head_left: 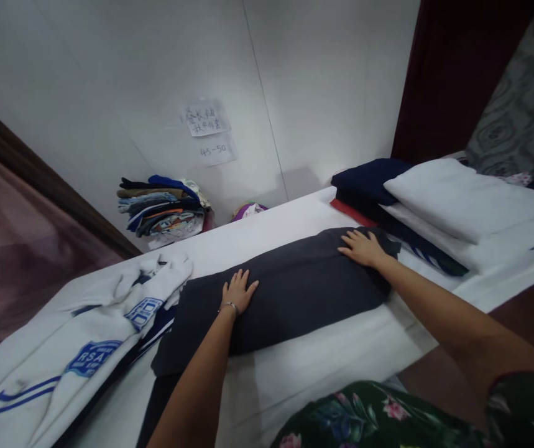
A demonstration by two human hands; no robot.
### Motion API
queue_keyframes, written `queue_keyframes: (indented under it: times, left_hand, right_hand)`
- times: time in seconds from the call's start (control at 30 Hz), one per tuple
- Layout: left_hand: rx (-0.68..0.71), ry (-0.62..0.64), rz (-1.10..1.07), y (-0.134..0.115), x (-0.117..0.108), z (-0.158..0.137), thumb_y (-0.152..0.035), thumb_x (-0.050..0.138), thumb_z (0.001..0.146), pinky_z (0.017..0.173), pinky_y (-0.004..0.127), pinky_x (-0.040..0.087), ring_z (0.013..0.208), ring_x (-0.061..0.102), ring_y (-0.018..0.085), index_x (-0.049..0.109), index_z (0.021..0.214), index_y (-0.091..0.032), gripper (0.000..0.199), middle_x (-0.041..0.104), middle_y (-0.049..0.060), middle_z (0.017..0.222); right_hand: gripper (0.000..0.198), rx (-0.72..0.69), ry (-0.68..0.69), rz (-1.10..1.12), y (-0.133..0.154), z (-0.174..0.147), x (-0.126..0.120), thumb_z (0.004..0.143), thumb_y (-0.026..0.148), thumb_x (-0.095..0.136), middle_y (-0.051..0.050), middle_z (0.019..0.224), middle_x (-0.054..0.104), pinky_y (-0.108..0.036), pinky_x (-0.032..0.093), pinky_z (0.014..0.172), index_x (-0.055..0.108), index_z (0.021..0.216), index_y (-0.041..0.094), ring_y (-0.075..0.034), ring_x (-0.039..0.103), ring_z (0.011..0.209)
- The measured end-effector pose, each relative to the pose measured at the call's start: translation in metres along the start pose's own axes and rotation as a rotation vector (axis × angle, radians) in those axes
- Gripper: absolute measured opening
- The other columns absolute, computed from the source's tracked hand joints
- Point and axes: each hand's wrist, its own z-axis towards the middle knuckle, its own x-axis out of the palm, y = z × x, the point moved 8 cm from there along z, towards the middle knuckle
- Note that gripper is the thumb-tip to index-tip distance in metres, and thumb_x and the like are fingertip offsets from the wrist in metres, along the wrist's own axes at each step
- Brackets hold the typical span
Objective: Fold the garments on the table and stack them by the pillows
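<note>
A dark grey garment [294, 292], folded into a long strip, lies across the white table. Flat on its left part rests my left hand [239, 291], open with fingers spread, a bracelet at the wrist. My right hand [363, 247] also lies open on the cloth, near the right end of the strip. Neither hand grips anything. To the left of the garment is a white jacket [103, 336] with blue badges and stripes, loosely laid out. Dark cloth hangs down at the garment's lower left, partly hidden by my left forearm.
Folded white clothes [472, 193] and a navy folded garment [369, 177] are piled at the right end of the table [267, 230]. A stack of folded clothes [164, 208] stands behind the table by the wall, below handwritten paper notes [206, 118]. A pinkish curtain [28, 242] hangs at left.
</note>
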Motion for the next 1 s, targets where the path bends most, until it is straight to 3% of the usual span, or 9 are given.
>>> queue_keyframes:
  times: [0.1, 0.2, 0.4, 0.53, 0.7, 0.8, 0.87, 1.0]
  left_hand:
    - [-0.001, 0.012, -0.006, -0.002, 0.000, 0.000, -0.056, 0.027, 0.092, 0.114, 0.047, 0.013, 0.144, 0.012, 0.023, 0.026, 0.148, -0.023, 0.065, 0.016, 0.006, 0.157]
    - [-0.003, 0.020, -0.023, -0.004, -0.001, -0.003, -0.058, 0.025, 0.092, 0.115, 0.048, 0.012, 0.144, 0.012, 0.023, 0.026, 0.148, -0.024, 0.066, 0.015, 0.006, 0.157]
    - [0.002, 0.034, -0.082, -0.009, -0.002, -0.013, -0.065, 0.023, 0.089, 0.115, 0.048, 0.011, 0.144, 0.012, 0.023, 0.025, 0.148, -0.024, 0.072, 0.015, 0.004, 0.157]
    - [0.002, 0.025, -0.115, -0.012, -0.001, -0.015, -0.068, 0.022, 0.087, 0.115, 0.049, 0.012, 0.144, 0.012, 0.023, 0.024, 0.148, -0.026, 0.074, 0.015, 0.004, 0.157]
    - [0.009, -0.050, -0.126, -0.004, -0.012, -0.020, -0.065, 0.023, 0.089, 0.114, 0.050, 0.014, 0.143, 0.016, 0.023, 0.036, 0.143, -0.025, 0.068, 0.022, 0.004, 0.156]
    - [-0.105, -0.172, -0.116, 0.031, -0.032, -0.031, -0.058, 0.033, 0.091, 0.114, 0.049, 0.014, 0.142, 0.019, 0.024, 0.045, 0.136, -0.024, 0.058, 0.030, 0.006, 0.153]
    - [-0.296, -0.232, -0.150, 0.074, -0.043, -0.045, -0.053, 0.041, 0.090, 0.114, 0.048, 0.016, 0.141, 0.021, 0.025, 0.047, 0.133, -0.022, 0.054, 0.032, 0.008, 0.151]
    - [-0.672, -0.177, -0.354, 0.157, -0.041, -0.073, -0.060, 0.052, 0.081, 0.107, 0.043, 0.031, 0.133, 0.038, 0.031, 0.048, 0.130, -0.016, 0.066, 0.046, 0.017, 0.140]
  right_hand:
    - [0.063, 0.099, 0.061, 0.060, -0.040, -0.010, 0.019, 0.092, 0.055, 0.022, -0.007, 0.155, 0.021, -0.056, 0.018, 0.111, 0.030, 0.147, 0.025, -0.025, 0.017, 0.142]
    - [0.064, 0.103, 0.071, 0.066, -0.050, -0.012, 0.029, 0.091, 0.054, 0.023, -0.006, 0.156, 0.019, -0.057, 0.019, 0.110, 0.029, 0.147, 0.024, -0.025, 0.016, 0.143]
    - [0.059, 0.095, 0.020, 0.062, -0.047, -0.005, 0.018, 0.091, 0.051, 0.027, -0.014, 0.145, 0.041, -0.066, 0.026, 0.102, 0.050, 0.134, 0.018, -0.035, 0.032, 0.135]
    - [0.058, -0.160, -0.192, 0.075, 0.018, -0.008, -0.004, 0.092, 0.053, 0.028, -0.014, 0.143, 0.044, -0.063, 0.020, 0.105, 0.055, 0.129, 0.019, -0.034, 0.031, 0.136]
    - [0.056, -0.422, -0.211, 0.066, 0.118, -0.028, 0.007, 0.090, 0.055, 0.028, -0.009, 0.143, 0.045, -0.060, 0.021, 0.107, 0.055, 0.129, 0.024, -0.030, 0.031, 0.137]
    - [0.060, -0.450, -0.146, 0.028, 0.139, -0.032, 0.035, 0.089, 0.058, 0.027, -0.009, 0.145, 0.042, -0.057, 0.025, 0.107, 0.053, 0.132, 0.025, -0.030, 0.032, 0.136]
    - [0.062, -0.447, -0.122, 0.016, 0.139, -0.033, 0.052, 0.090, 0.057, 0.024, -0.010, 0.147, 0.039, -0.055, 0.027, 0.106, 0.050, 0.135, 0.024, -0.029, 0.033, 0.136]
    - [0.063, -0.457, -0.153, 0.011, 0.135, -0.036, 0.065, 0.091, 0.056, 0.021, -0.010, 0.150, 0.035, -0.054, 0.026, 0.107, 0.046, 0.138, 0.023, -0.029, 0.030, 0.137]
